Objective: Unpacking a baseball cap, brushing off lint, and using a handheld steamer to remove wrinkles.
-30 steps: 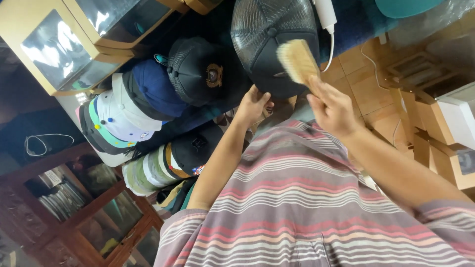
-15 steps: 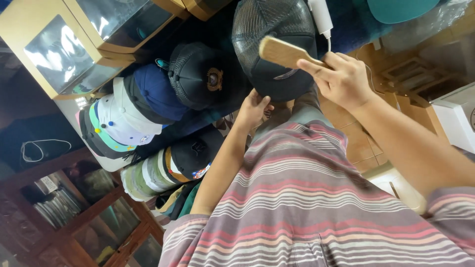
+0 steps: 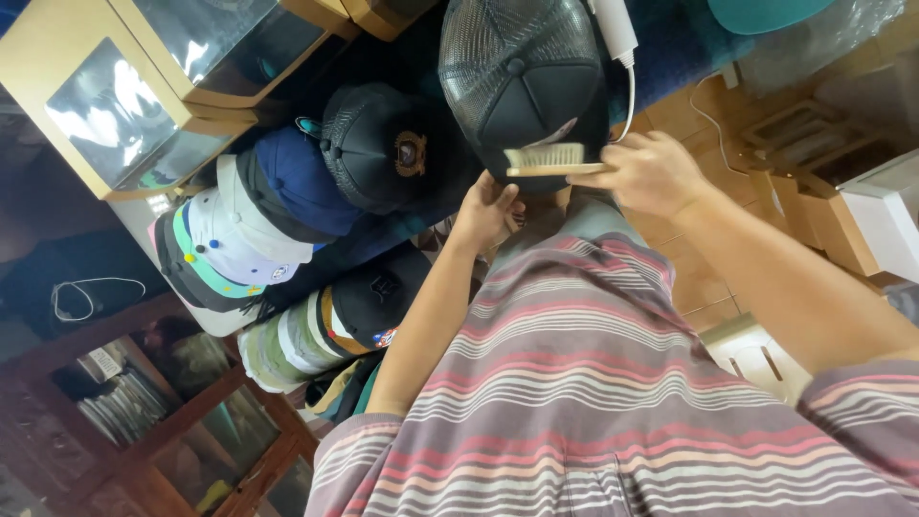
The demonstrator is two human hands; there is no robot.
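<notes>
Wooden brush [image 3: 548,160] pressed bristles-up against the black mesh cap [image 3: 522,86], gripped tight by the right hand [image 3: 651,172]. Left hand [image 3: 486,213] curls under the cap's lower edge, holding it. Stacked caps [image 3: 287,206] lie just left of the cap.

Floor [image 3: 713,163] is tan/orange tile w/ pale grout, seen at right, a thin white cable [image 3: 708,120] trailing across it. Bottom-left corner: dark reddish wood cabinet [image 3: 191,421] w/ glass doors, stacked items dim behind the glass; top-left, tan cardboard boxes [image 3: 57,57] w/ clear shiny windows catching bright glare. More tan boxes [image 3: 814,206] plus a white box [image 3: 885,225] sit at right edge; light is soft, indoor, w/ dark shadow at far left.
</notes>
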